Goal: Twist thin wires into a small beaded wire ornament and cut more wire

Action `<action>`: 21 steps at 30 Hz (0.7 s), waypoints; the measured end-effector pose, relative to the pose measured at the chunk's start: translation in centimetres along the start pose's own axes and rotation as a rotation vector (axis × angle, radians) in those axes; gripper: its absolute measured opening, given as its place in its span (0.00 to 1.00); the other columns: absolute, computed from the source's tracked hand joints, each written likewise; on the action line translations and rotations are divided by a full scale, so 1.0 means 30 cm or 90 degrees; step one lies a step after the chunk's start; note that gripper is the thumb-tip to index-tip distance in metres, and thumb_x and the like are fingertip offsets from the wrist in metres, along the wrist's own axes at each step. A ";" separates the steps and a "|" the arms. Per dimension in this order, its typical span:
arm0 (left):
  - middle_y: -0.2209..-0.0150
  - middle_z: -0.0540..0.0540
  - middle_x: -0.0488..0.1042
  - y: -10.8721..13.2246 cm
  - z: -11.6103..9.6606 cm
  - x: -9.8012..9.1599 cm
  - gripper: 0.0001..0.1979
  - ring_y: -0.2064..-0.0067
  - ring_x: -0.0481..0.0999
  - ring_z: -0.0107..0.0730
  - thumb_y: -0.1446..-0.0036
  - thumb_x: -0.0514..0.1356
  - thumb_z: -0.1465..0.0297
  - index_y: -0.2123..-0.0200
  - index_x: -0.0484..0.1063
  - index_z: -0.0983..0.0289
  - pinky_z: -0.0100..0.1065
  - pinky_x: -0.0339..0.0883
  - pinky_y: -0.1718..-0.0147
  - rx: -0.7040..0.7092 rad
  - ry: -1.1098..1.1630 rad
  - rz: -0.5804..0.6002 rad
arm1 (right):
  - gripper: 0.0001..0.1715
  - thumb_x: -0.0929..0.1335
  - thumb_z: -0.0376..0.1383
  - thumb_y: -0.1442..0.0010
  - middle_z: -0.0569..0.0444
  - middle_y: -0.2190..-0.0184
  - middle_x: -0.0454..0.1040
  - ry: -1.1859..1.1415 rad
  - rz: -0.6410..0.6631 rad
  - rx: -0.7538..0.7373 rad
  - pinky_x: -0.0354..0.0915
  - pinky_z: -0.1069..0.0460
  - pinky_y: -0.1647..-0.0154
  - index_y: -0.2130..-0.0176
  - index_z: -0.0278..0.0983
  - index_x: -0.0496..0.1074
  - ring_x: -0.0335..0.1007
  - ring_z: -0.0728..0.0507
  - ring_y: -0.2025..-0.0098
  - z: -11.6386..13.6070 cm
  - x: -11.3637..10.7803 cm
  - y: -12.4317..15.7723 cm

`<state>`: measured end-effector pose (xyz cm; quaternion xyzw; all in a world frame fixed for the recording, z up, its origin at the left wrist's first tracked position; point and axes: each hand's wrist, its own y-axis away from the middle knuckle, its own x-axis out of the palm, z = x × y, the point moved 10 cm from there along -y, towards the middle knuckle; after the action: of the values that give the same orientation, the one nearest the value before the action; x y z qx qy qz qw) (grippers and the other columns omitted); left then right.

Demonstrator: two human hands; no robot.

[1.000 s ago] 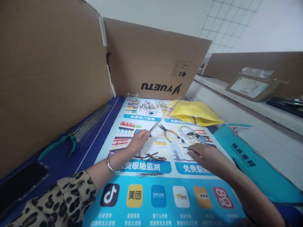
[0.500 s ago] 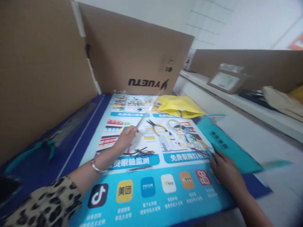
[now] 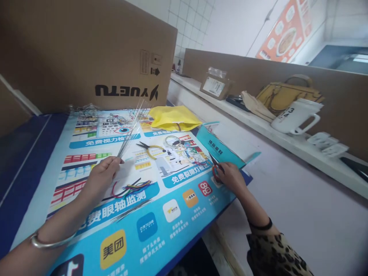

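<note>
Strands (image 3: 132, 210), thin and dark, lie nearest you on the printed sheet (image 3: 130, 227), and a loose cluster of coloured cords (image 3: 135, 187) sits just beyond them. Near the sheet's right edge, your right hand (image 3: 233, 178) grips the red-handled scissors (image 3: 215, 165); whether your fingers pass through the loops, you cannot tell from this view. Their blades point far and left, so the long axis slants from the near right, at your palm, towards the middle of the sheet. Expect them to be light and rigid, slim at the tips; the handle loops are the sound place to hold them.

Over the left part of the sheet, your left hand (image 3: 100, 174) pinches the wire bundle (image 3: 129, 138) at its near end, between thumb and fingers. The bundle's long axis runs away from you, leaning right, and its free ends fan slightly towards the cardboard panel (image 3: 71, 46). Judge these wires light and springy, likely to slide against one another; keep the hold low, where they gather tightest. To the right of the bundle rest the yellow-handled pliers (image 3: 146, 147), noses pointing left, and farther off lies the yellow pouch (image 3: 175, 115).
</note>
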<state>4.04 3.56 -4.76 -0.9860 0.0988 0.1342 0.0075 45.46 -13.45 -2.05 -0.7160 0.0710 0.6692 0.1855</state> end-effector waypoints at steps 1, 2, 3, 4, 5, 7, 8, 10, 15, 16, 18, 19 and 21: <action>0.82 0.44 0.55 -0.003 0.004 0.005 0.16 0.81 0.53 0.24 0.46 0.52 0.55 0.64 0.68 0.62 0.26 0.48 0.83 0.001 0.009 0.012 | 0.18 0.61 0.39 0.39 0.44 0.60 0.72 0.005 0.026 0.011 0.58 0.51 0.56 0.53 0.34 0.71 0.66 0.40 0.56 -0.011 0.005 0.009; 0.82 0.44 0.55 -0.005 0.007 0.008 0.16 0.80 0.53 0.24 0.46 0.52 0.55 0.64 0.68 0.62 0.26 0.48 0.83 0.001 0.015 0.019 | 0.18 0.61 0.39 0.40 0.44 0.61 0.73 0.015 0.050 0.022 0.59 0.51 0.58 0.53 0.34 0.70 0.67 0.40 0.57 -0.018 0.011 0.017; 0.82 0.44 0.55 -0.007 0.012 0.007 0.16 0.80 0.53 0.24 0.46 0.52 0.55 0.64 0.68 0.62 0.26 0.48 0.83 -0.002 0.015 0.017 | 0.18 0.62 0.39 0.40 0.45 0.61 0.73 0.027 0.069 0.031 0.58 0.52 0.59 0.52 0.35 0.69 0.67 0.40 0.58 -0.022 0.016 0.022; 0.82 0.44 0.55 -0.008 0.016 0.006 0.16 0.80 0.53 0.24 0.45 0.52 0.55 0.64 0.68 0.62 0.26 0.48 0.83 -0.005 0.014 0.016 | 0.19 0.62 0.37 0.41 0.44 0.62 0.73 0.038 0.082 0.041 0.58 0.52 0.61 0.52 0.34 0.69 0.67 0.41 0.59 -0.024 0.020 0.023; 0.82 0.44 0.55 -0.008 0.020 0.006 0.16 0.80 0.53 0.24 0.45 0.52 0.55 0.64 0.68 0.61 0.26 0.47 0.83 -0.007 0.015 0.016 | 0.19 0.61 0.36 0.41 0.44 0.62 0.72 0.050 0.088 0.051 0.58 0.52 0.62 0.51 0.34 0.68 0.68 0.40 0.59 -0.025 0.021 0.021; 0.82 0.44 0.55 -0.009 0.023 0.005 0.16 0.80 0.53 0.24 0.45 0.52 0.55 0.64 0.68 0.61 0.26 0.47 0.83 -0.005 0.020 0.016 | 0.20 0.61 0.33 0.43 0.42 0.62 0.73 0.067 0.096 0.072 0.58 0.52 0.64 0.50 0.31 0.66 0.69 0.40 0.60 -0.027 0.023 0.008; 0.81 0.44 0.55 -0.010 0.022 0.006 0.16 0.80 0.53 0.24 0.45 0.53 0.55 0.64 0.68 0.61 0.26 0.47 0.83 -0.001 0.024 0.018 | 0.21 0.62 0.32 0.44 0.41 0.63 0.73 0.070 0.101 0.080 0.58 0.52 0.65 0.50 0.30 0.66 0.69 0.40 0.61 -0.027 0.025 0.000; 0.81 0.44 0.55 -0.012 0.017 0.005 0.16 0.80 0.53 0.24 0.45 0.53 0.55 0.64 0.68 0.61 0.26 0.47 0.83 0.006 0.028 0.020 | 0.23 0.63 0.31 0.47 0.40 0.63 0.73 0.072 0.108 0.087 0.58 0.52 0.67 0.51 0.29 0.66 0.70 0.40 0.63 -0.027 0.026 -0.016; 0.83 0.44 0.56 -0.004 -0.004 -0.015 0.12 0.82 0.53 0.23 0.47 0.54 0.60 0.67 0.69 0.62 0.25 0.47 0.83 0.003 -0.029 -0.015 | 0.29 0.64 0.32 0.49 0.39 0.62 0.74 0.050 0.106 0.064 0.60 0.52 0.68 0.47 0.26 0.63 0.71 0.40 0.62 -0.036 0.038 -0.029; 0.84 0.44 0.56 -0.004 -0.013 -0.012 0.11 0.82 0.53 0.23 0.47 0.53 0.61 0.68 0.69 0.62 0.26 0.47 0.83 0.013 -0.018 -0.013 | 0.31 0.64 0.32 0.50 0.39 0.63 0.74 0.039 0.099 0.062 0.61 0.53 0.69 0.46 0.26 0.62 0.71 0.40 0.63 -0.048 0.046 -0.032; 0.84 0.44 0.56 -0.008 -0.023 -0.009 0.12 0.82 0.53 0.23 0.47 0.52 0.61 0.70 0.69 0.63 0.26 0.48 0.83 0.031 0.007 -0.013 | 0.34 0.64 0.31 0.53 0.43 0.66 0.75 0.005 0.103 0.004 0.62 0.53 0.69 0.46 0.27 0.62 0.72 0.41 0.66 -0.053 0.078 -0.045; 0.84 0.44 0.56 -0.012 -0.025 -0.007 0.12 0.82 0.53 0.23 0.47 0.52 0.62 0.69 0.69 0.63 0.25 0.48 0.83 0.040 0.015 -0.011 | 0.34 0.64 0.32 0.54 0.45 0.68 0.76 -0.005 0.101 -0.018 0.63 0.53 0.70 0.46 0.28 0.63 0.72 0.40 0.67 -0.061 0.092 -0.053; 0.84 0.44 0.56 -0.018 -0.023 -0.011 0.13 0.82 0.53 0.23 0.47 0.52 0.61 0.69 0.69 0.63 0.26 0.48 0.82 0.048 0.034 -0.018 | 0.34 0.63 0.36 0.52 0.45 0.69 0.76 -0.004 0.100 -0.022 0.63 0.51 0.71 0.45 0.28 0.62 0.73 0.38 0.68 -0.095 0.115 -0.065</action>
<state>4.03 4.13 -4.01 -0.9895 0.0897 0.1042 0.0437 49.14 -12.19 -5.01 -0.7093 0.1149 0.6849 0.1206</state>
